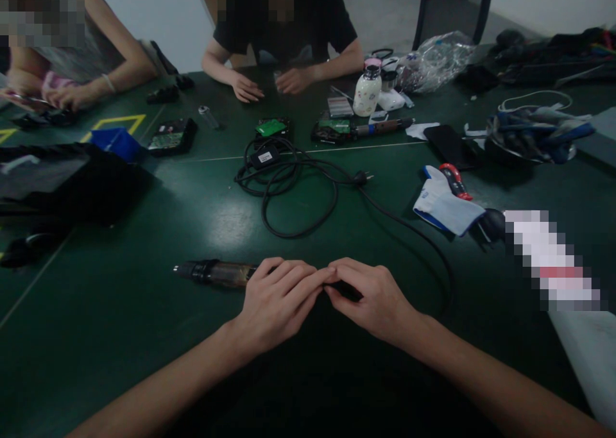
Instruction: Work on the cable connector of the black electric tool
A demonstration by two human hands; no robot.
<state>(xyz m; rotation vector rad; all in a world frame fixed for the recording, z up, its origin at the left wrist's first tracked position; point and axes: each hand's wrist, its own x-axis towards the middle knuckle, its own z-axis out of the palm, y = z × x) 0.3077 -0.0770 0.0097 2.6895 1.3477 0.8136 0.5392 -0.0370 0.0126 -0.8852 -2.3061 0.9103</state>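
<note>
An electric screwdriver [226, 273] lies sideways in front of me, its metal tip pointing left. My left hand [282, 294] is closed over its rear part, which the fingers hide. My right hand [373, 294] is closed in a pinch just to the right, its fingertips meeting those of my left hand. What the right fingers hold, if anything, is hidden. Beyond the hands lies a loosely coiled black cable [298, 236] with a plug [363, 177]; one length curves down the right side toward my right forearm.
Across the table one person's hands [293, 81] rest near several hard drives [173, 135]; another person sits at the far left. A white bottle [367, 95], a phone [450, 144], a white-and-blue glove [445, 204] and a bowl of gloves [529, 136] stand or lie to the right. A black bag [72, 188] occupies the left.
</note>
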